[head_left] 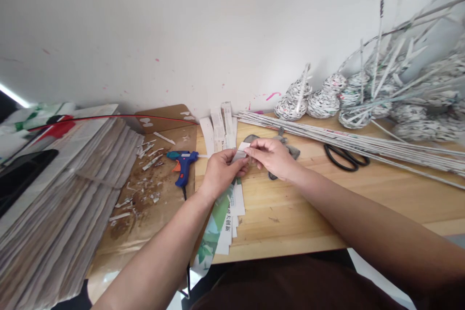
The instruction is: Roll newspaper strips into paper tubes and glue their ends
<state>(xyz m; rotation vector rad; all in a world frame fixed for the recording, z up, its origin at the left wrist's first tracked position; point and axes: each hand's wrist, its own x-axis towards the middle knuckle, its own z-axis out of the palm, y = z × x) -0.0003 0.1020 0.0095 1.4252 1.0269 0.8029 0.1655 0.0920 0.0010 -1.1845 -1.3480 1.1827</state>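
Between my hands is a small white paper strip (240, 151), with a thin dark line along its upper edge that I cannot make out. My left hand (222, 170) pinches the strip from the left. The fingertips of my right hand (269, 156) close on its right end. Beneath them lies a fanned stack of printed paper strips (218, 131), whose lower end (228, 227) shows below my left wrist. A crumpled grey cloth (290, 149) sits partly hidden behind my right hand.
A blue glue gun (184, 167) lies left of my hands, near glue scraps (154, 160). Piled newspaper (90, 193) fills the left side. Rolled paper rods (327, 134), black-handled scissors (347, 157) and woven paper shapes (323, 102) are on the right, before the wall.
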